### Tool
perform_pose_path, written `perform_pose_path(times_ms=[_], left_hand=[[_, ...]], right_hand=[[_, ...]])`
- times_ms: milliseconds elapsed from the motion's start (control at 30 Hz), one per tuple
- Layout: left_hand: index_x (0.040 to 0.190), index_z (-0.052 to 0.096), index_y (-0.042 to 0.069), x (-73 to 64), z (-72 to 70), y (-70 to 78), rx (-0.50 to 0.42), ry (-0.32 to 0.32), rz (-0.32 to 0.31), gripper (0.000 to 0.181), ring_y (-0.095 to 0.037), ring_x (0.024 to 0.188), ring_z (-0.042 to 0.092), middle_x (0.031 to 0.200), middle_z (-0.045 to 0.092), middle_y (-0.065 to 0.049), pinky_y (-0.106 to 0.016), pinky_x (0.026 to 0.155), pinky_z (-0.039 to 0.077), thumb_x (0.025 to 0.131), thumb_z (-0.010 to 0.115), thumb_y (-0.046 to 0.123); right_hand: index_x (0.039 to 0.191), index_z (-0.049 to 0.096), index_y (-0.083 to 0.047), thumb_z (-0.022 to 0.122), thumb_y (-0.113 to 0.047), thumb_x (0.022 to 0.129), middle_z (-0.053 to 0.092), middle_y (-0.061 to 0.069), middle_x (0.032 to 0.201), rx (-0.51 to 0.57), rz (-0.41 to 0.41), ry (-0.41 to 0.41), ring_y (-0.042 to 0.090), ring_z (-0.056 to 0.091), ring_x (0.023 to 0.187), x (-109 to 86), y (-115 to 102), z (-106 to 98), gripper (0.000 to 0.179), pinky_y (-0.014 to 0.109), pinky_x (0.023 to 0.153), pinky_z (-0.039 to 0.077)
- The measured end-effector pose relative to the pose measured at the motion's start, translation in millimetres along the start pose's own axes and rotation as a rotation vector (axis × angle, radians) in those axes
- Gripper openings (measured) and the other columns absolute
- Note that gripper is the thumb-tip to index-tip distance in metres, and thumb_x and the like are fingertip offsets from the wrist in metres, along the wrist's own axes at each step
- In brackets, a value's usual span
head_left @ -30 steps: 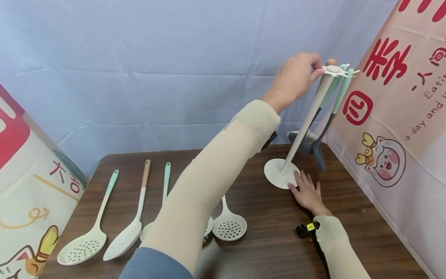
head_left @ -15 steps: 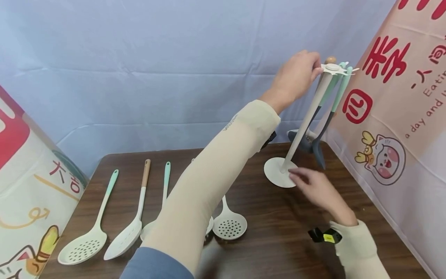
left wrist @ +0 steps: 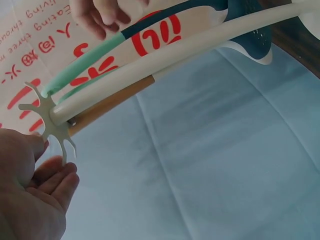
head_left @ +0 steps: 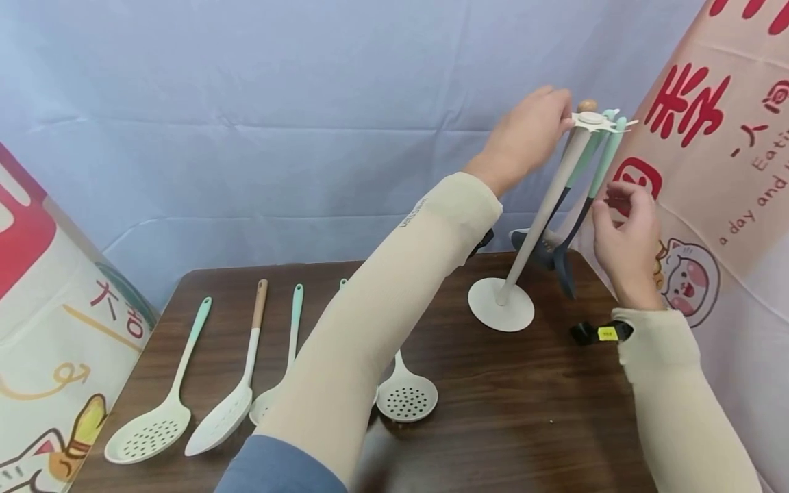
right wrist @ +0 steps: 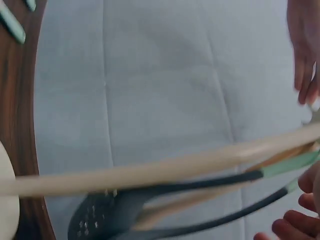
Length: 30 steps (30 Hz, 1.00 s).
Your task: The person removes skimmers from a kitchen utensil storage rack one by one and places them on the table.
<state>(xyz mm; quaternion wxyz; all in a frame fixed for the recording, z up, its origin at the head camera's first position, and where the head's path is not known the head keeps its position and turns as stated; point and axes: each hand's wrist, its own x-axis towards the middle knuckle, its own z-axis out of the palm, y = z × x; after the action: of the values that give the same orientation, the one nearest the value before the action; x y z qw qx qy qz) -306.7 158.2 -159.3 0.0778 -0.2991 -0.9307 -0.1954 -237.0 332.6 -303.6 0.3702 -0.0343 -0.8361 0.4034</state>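
Observation:
A white utensil stand [head_left: 548, 205] with a round base leans its pole to the right in the head view. My left hand [head_left: 533, 133] pinches the edge of its hooked top, and the left wrist view shows the thumb and fingers [left wrist: 55, 180] at one hook. Utensils hang from the far side: dark-headed ones with mint handles [head_left: 606, 164] and one with a wooden handle [left wrist: 112, 106]. A perforated dark head [right wrist: 100, 217] shows low in the right wrist view. My right hand [head_left: 631, 239] is raised just right of the mint handles, its fingers loosely bent and holding nothing.
White utensils lie in a row on the brown table [head_left: 481, 411]: a skimmer [head_left: 148, 431], a slotted turner [head_left: 223, 418], a perforated ladle [head_left: 407, 397] and others partly behind the left sleeve [head_left: 370, 329]. Pale cloth [head_left: 246, 137] hangs behind, and a printed banner [head_left: 740, 205] on the right.
My right hand has left the stand's base, where it was pressing, and risen up and right to beside the hanging handles. My left hand keeps its grip on the stand's top.

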Motion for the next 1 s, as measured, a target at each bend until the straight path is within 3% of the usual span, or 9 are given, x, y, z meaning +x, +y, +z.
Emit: perform_pose_path(times_ms=[100, 267, 400, 633, 733, 1000], left_hand=[[0.123, 0.055, 0.023, 0.6, -0.3, 1.1, 0.009, -0.002, 0.011, 0.025, -0.001, 0.097, 0.043, 0.115, 0.051, 0.012, -0.014, 0.082, 0.042, 0.108, 0.042, 0.038], [0.12, 0.054, 0.024, 1.2, -1.0, 3.2, 0.011, -0.018, 0.007, 0.021, -0.001, 0.097, 0.042, 0.113, 0.051, 0.012, -0.014, 0.082, 0.042, 0.108, 0.043, 0.037], [0.116, 0.053, 0.025, 1.2, -0.9, 4.1, 0.005, -0.024, 0.001, 0.018, -0.001, 0.096, 0.042, 0.112, 0.051, 0.013, -0.015, 0.082, 0.042, 0.107, 0.044, 0.037], [0.113, 0.052, 0.025, 0.4, -0.3, 2.5, -0.003, -0.015, 0.002, 0.016, -0.001, 0.095, 0.041, 0.11, 0.051, 0.012, -0.015, 0.081, 0.041, 0.107, 0.044, 0.037], [0.113, 0.052, 0.024, -0.4, -1.0, 1.8, -0.008, -0.013, 0.001, 0.016, -0.001, 0.094, 0.041, 0.11, 0.051, 0.012, -0.015, 0.081, 0.04, 0.107, 0.044, 0.037], [0.112, 0.052, 0.024, -1.5, -1.7, -0.5, -0.012, -0.001, 0.004, 0.016, -0.001, 0.094, 0.041, 0.109, 0.05, 0.012, -0.015, 0.08, 0.04, 0.107, 0.044, 0.037]], right_hand=[[0.15, 0.046, -0.016, 0.046, -0.029, 0.107, 0.055, 0.011, 0.142, -0.015, 0.065, -0.121, 0.017, 0.054, 0.126, 11.2, 6.7, -0.6, 0.045, 0.023, 0.101, 0.045], [0.153, 0.042, -0.013, 0.039, -0.034, 0.11, 0.056, 0.019, 0.139, 0.011, 0.106, -0.281, 0.018, 0.057, 0.122, 14.7, 17.9, 0.3, 0.048, 0.025, 0.102, 0.049], [0.151, 0.042, -0.009, 0.039, -0.033, 0.11, 0.059, 0.017, 0.134, 0.026, 0.095, -0.296, 0.01, 0.06, 0.113, 9.6, 25.5, 0.8, 0.048, 0.015, 0.093, 0.05], [0.141, 0.053, -0.003, 0.047, -0.017, 0.109, 0.067, -0.014, 0.108, 0.145, 0.008, -0.278, 0.0, 0.065, 0.099, 0.9, 40.2, 6.0, 0.036, 0.008, 0.08, 0.051], [0.136, 0.058, -0.002, 0.05, -0.012, 0.107, 0.068, -0.014, 0.105, 0.157, -0.033, -0.26, -0.001, 0.066, 0.095, 0.5, 42.5, 8.0, 0.031, 0.009, 0.079, 0.052], [0.131, 0.061, -0.002, 0.053, -0.006, 0.105, 0.07, -0.014, 0.101, 0.156, -0.024, -0.249, -0.001, 0.068, 0.09, 2.1, 39.2, 8.7, 0.027, 0.011, 0.079, 0.053]])
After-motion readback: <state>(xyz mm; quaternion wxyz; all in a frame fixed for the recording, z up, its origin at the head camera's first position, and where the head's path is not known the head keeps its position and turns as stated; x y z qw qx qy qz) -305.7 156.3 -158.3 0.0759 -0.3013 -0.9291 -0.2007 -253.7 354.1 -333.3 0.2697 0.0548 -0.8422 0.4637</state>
